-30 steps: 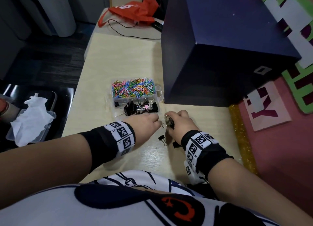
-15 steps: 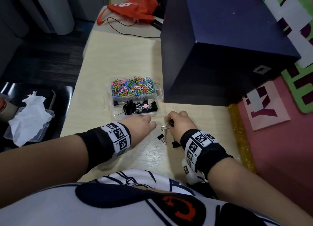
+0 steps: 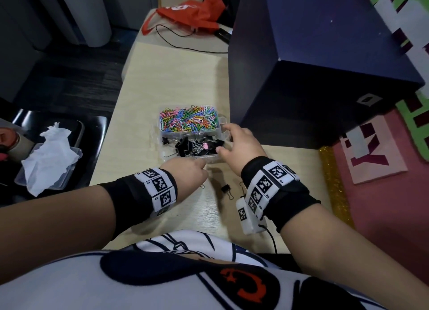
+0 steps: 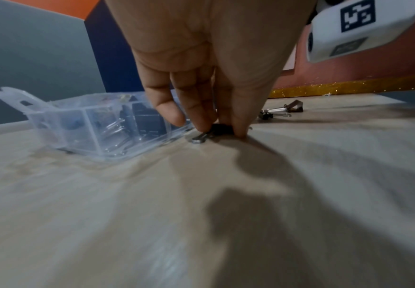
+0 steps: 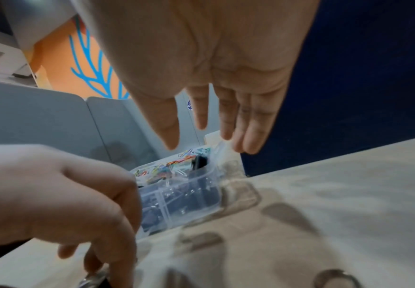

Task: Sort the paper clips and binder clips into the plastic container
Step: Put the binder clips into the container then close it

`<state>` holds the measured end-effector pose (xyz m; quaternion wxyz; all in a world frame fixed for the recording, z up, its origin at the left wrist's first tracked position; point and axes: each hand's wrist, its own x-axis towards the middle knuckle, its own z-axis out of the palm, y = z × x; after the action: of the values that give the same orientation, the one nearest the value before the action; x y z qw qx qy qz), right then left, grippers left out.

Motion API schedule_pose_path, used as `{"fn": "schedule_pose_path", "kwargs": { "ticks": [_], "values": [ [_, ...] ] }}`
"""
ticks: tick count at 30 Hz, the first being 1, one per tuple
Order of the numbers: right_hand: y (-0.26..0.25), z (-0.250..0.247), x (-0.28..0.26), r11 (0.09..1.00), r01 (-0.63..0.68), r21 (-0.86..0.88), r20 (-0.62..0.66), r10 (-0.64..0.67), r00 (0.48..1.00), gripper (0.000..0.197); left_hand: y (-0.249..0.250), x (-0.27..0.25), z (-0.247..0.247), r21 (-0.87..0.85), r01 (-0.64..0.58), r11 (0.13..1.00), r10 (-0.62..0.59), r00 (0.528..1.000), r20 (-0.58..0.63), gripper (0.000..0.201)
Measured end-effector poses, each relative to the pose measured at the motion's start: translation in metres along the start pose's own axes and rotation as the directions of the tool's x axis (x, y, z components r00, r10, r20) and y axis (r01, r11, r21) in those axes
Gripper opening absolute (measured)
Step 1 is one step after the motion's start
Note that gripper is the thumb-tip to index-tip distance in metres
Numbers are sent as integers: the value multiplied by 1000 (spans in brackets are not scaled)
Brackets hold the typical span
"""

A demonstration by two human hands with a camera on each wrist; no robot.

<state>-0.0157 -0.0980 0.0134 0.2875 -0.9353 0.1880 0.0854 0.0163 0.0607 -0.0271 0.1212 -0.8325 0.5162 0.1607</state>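
Note:
A clear plastic container [image 3: 160, 135] sits mid-table, with coloured paper clips [image 3: 188, 120] in its far compartment and black binder clips [image 3: 197, 146] in the near one. My left hand [image 3: 202, 168] is down on the table just in front of it. In the left wrist view its fingertips [image 4: 240, 130] pinch a black binder clip [image 4: 222, 127] lying on the table. My right hand [image 3: 229, 140] hovers over the container's right end, fingers [image 5: 248, 136] straight and holding nothing. One loose binder clip [image 3: 226, 190] lies between my wrists, and others [image 4: 280, 112] lie beyond the left hand.
A large dark blue box [image 3: 325, 65] stands right of the container. A red bag [image 3: 192, 14] and a black cable [image 3: 176, 44] lie at the far end. A gold glitter strip [image 3: 334, 182] lines the table's right edge. A tissue-filled tray [image 3: 48, 163] sits on the left.
My right hand has gone from the table, where it held a binder clip, up over the container and opened; the clip is no longer in it. The left hand stayed near the container's front.

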Motion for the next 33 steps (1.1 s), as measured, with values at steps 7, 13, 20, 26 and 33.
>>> {"fn": "schedule_pose_path", "kwargs": {
  "ticks": [7, 13, 20, 26, 33],
  "values": [
    [26, -5, -15, 776, -259, -576, 238, 462, 854, 56, 5, -2, -1, 29, 7, 1000, -6, 1000, -29, 22],
    [37, 11, -28, 741, -272, -614, 285, 529, 799, 65, 6, 2, -3, -8, -4, 1000, 5, 1000, 28, 26],
    [27, 20, -33, 878, -239, -415, 287, 375, 881, 72, 2, 1, -8, -13, -21, 1000, 20, 997, -75, 25],
    [23, 32, -29, 936, -80, -342, 270, 180, 946, 49, -17, 2, -29, -122, 59, 991, -91, 957, -276, 27],
    [29, 30, -28, 948, -74, -308, 231, 150, 961, 25, -46, -10, -25, -154, 217, 964, -250, 939, -235, 32]
  ]
}}
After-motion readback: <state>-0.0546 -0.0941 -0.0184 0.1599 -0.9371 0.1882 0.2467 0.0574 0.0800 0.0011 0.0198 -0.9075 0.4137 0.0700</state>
